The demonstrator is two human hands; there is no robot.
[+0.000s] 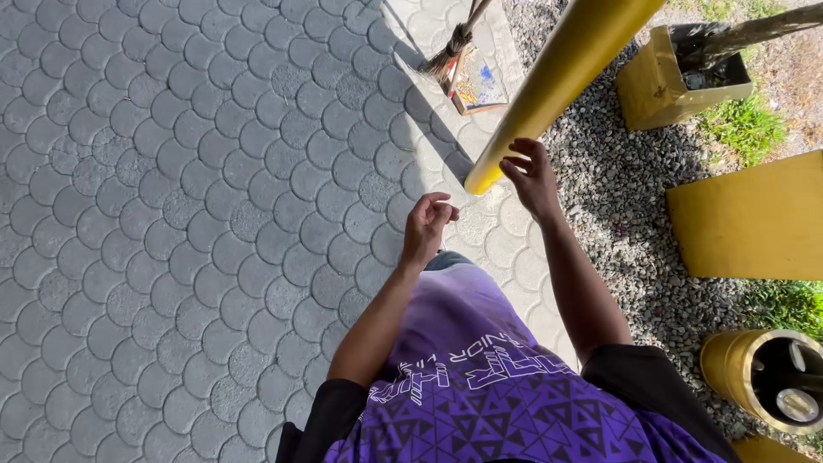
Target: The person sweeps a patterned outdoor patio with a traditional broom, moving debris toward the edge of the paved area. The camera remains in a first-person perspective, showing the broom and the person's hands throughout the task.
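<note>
— What's the biggest thing down there?

— The grey paving, scale-shaped blocks across most of the ground. Then the yellow post, slanting up from where its foot meets the paving.

— And around the post?

— A gravel strip runs just beside it on the far side from the paving. Beyond the gravel, a yellow panel and a yellow box; a yellow pipe stands well below those. Above the post's foot lie a broom and a dustpan.

— The hands?

— The right hand sits right at the post's foot, fingers loose and spread, fingertips at its surface; whether they touch, I can't tell. The left hand hangs a little apart from the post, fingers curled in, holding nothing.
</note>
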